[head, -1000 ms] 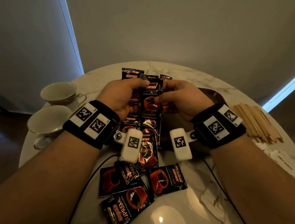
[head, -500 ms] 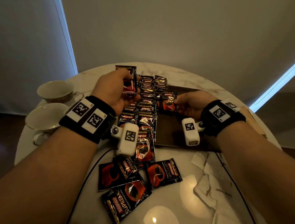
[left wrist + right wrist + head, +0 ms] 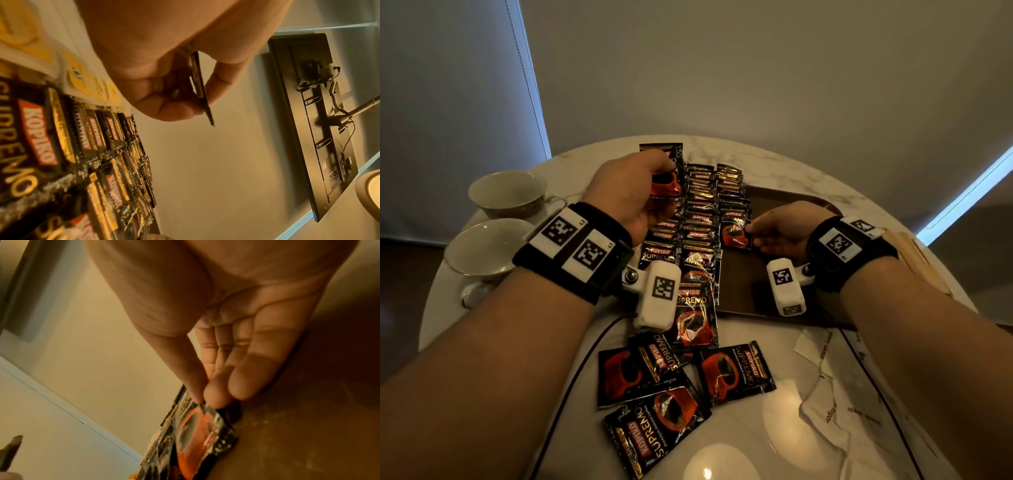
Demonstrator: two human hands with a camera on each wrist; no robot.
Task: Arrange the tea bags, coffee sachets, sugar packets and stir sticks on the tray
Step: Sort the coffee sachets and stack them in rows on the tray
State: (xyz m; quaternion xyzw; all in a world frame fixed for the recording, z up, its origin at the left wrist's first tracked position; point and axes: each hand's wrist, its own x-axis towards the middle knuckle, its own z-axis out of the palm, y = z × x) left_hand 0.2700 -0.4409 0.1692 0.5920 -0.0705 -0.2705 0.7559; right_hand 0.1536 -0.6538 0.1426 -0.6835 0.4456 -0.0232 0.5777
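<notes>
Black and red coffee sachets (image 3: 697, 219) lie in overlapping rows on the left part of the dark brown tray (image 3: 784, 205). My left hand (image 3: 640, 192) grips one or more sachets (image 3: 664, 171) upright above the rows; the left wrist view shows them edge-on (image 3: 200, 87), pinched between thumb and fingers. At the right end of the rows, low over the tray, my right hand (image 3: 774, 229) pinches the corner of one sachet (image 3: 736, 231), seen also in the right wrist view (image 3: 197, 431). Loose coffee sachets (image 3: 671, 387) lie on the table near me.
Two teacups (image 3: 508, 192) on saucers stand at the left of the round marble table (image 3: 774, 154). Wooden stir sticks (image 3: 917, 253) lie at the right edge. White sugar packets (image 3: 835, 383) are scattered at the front right. Yellow tea bags (image 3: 88, 78) show beside the rows.
The hands have parted: the right one carried a single sachet down to the tray beside the rows, while the left one kept its sachets raised at the far left.
</notes>
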